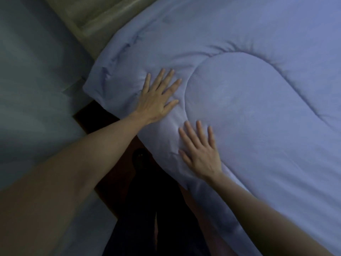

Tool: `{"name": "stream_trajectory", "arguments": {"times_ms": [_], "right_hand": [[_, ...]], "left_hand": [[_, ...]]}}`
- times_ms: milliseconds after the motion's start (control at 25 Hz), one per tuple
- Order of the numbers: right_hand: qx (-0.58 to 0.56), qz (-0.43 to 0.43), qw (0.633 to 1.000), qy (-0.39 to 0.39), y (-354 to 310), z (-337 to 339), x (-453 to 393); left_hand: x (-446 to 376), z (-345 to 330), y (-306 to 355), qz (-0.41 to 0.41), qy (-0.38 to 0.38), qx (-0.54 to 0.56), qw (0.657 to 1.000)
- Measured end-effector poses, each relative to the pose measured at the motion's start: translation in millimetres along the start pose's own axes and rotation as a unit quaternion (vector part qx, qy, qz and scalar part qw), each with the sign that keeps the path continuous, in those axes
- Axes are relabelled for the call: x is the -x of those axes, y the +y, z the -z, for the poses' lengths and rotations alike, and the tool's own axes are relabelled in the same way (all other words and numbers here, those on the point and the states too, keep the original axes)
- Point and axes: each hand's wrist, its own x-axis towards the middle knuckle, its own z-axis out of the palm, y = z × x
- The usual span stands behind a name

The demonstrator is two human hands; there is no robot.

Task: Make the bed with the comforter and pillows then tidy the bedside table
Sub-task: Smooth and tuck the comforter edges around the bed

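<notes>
A pale blue quilted comforter [249, 108] covers the bed and fills the right and upper part of the head view, its corner bunched at the left. My left hand [158, 97] lies flat on that corner with the fingers spread. My right hand [201, 150] rests flat on the comforter near its front edge, fingers apart too. Neither hand grips the cloth. No pillows or bedside table show.
An olive padded headboard or bed frame [88, 19] runs along the top left. A pale wall or panel [33, 80] stands at the left. Dark floor [103, 117] shows in the narrow gap beside the bed, where my dark-trousered legs [147, 209] stand.
</notes>
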Motion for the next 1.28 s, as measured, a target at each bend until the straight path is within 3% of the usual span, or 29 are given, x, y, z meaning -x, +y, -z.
{"name": "stream_trajectory", "arguments": {"times_ms": [80, 160, 280, 360, 440, 600, 920, 1280], "right_hand": [[-0.057, 0.074, 0.995, 0.015, -0.4, 3.2, 1.9], [-0.111, 0.080, 0.989, 0.051, 13.9, 14.3, -15.2], [-0.093, -0.111, 0.984, 0.107, 53.3, 28.9, -71.8], [-0.084, -0.253, 0.960, 0.082, 81.9, 35.3, -112.2], [-0.078, -0.321, 0.944, 0.029, 97.8, 32.8, -134.5], [-0.024, -0.269, 0.963, -0.002, 90.7, 21.8, -132.5], [0.001, -0.235, 0.971, -0.031, 34.0, 11.1, -98.7], [-0.144, -0.234, 0.950, -0.147, -42.5, 40.5, -47.6]], "left_hand": [[0.3, -0.2, -0.6, 0.002, 0.002, 0.001, 1.000], [-4.2, 0.6, -5.3, -0.004, 0.007, -0.006, 1.000], [-30.2, 12.3, -12.5, -0.023, 0.015, 0.001, 1.000], [-60.6, 25.6, -14.4, -0.027, 0.016, 0.009, 0.999], [-86.6, 34.1, -18.8, -0.022, -0.007, 0.018, 1.000], [-98.6, 22.5, -30.9, 0.031, -0.028, 0.022, 0.999], [-76.7, 28.1, -31.1, 0.042, -0.089, -0.008, 0.995], [-33.5, 71.5, -34.4, 0.016, -0.237, -0.002, 0.971]]}}
